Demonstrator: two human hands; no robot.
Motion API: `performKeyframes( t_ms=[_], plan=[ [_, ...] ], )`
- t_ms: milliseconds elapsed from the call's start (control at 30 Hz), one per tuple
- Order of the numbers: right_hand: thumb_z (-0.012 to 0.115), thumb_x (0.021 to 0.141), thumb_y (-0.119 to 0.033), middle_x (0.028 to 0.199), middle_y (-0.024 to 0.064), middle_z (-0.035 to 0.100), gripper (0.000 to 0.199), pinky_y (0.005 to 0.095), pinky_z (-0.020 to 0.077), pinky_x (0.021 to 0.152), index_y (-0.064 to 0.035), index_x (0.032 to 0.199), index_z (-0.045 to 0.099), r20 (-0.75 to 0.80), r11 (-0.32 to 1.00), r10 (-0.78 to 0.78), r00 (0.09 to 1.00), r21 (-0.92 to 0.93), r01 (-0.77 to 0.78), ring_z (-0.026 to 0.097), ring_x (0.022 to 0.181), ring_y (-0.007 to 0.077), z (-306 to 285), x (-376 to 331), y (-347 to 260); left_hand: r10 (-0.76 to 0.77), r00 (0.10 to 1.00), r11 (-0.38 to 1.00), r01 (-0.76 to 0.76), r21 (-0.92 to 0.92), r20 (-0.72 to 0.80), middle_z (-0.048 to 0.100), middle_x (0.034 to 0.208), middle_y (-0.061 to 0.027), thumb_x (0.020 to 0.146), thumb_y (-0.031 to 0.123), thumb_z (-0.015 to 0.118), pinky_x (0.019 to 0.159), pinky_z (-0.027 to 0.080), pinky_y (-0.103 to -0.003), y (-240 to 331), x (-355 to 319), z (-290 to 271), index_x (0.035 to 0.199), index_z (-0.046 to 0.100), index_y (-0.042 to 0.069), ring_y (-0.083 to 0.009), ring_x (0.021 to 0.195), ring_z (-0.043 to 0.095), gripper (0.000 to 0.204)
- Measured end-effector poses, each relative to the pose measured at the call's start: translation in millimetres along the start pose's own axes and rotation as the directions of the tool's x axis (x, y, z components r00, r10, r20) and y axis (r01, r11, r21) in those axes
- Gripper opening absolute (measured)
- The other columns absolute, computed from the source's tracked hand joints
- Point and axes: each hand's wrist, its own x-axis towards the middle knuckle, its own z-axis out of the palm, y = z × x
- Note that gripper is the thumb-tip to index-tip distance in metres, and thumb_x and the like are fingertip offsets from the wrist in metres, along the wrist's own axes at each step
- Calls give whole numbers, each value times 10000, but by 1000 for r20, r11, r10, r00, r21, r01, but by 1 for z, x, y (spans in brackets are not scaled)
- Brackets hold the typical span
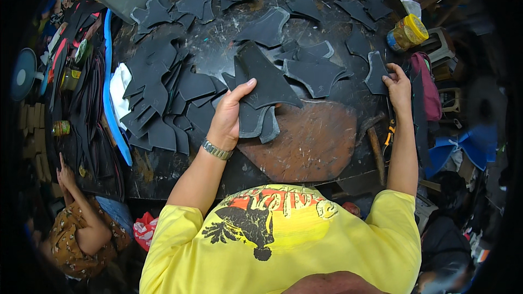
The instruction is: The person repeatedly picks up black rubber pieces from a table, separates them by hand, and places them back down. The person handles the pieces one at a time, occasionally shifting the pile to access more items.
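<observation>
We gripped several black, flat, curved-edged sheet pieces [260, 76] in the left hand [230, 110], thumb on top, at the centre of the frame. At right of centre, we held the edge of a smaller black, flat cut piece [375, 74] between the right hand's [399, 83] thumb and fingers. A reddish-brown, many-sided flat board [305, 141] lay below centre on the dark, scuffed counter [148, 177].

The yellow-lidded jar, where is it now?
In the head view, the jar is at upper right, beyond the right hand, near some pink cloth.
</observation>
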Motion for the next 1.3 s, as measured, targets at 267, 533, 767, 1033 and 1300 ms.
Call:
performKeyframes(
  t_ms=[267,533,767,1033,1300],
  plan=[
    [691,808,-84,864,134,625,411,358,492,765,-64,1212,612,-41,956,-91,995,-284,75,632,817,265,0,-8,-19,-13,998,997,18,-70,66,660,1109,-223,981,209,530,842,584,-485,-1,3,-3,1184,555,-72,-356,963,683,347],
    [664,856,-139,1154,190,598,445,422,498,857,-78,1281,550,23,712,-432,901,-605,357,614,1011,355,4,-30,-73,61,993,986,-44,-159,104,632,1192,-216,1009,381,461,901,542,-532,-1,10,-9,1248,540,-19,-380,1024,658,473],
    [714,864,-183,947,50,653,468,252,489,749,-34,1283,568,438,834,-323,839,551,34,615,860,115,52,-69,-148,36,991,999,-33,-24,130,651,1176,-141,1012,323,487,861,576,-397,-2,4,2,1248,553,8,-264,990,679,399],
    [724,813,-38,839,-13,581,414,192,456,716,-33,1214,622,439,787,-271,857,613,-65,554,759,60,95,-84,-181,109,983,991,-119,55,151,620,1233,-130,1032,320,450,978,507,-397,-12,1,13,1283,539,33,-244,1112,621,391],
    [747,755,-36,1054,28,604,457,254,460,885,-60,1192,613,371,850,-331,868,517,103,552,973,101,87,-132,-173,102,976,906,-172,386,194,577,1246,-72,1004,468,459,941,498,-317,-35,-16,36,1356,509,84,-165,1101,586,522]
  ],
)
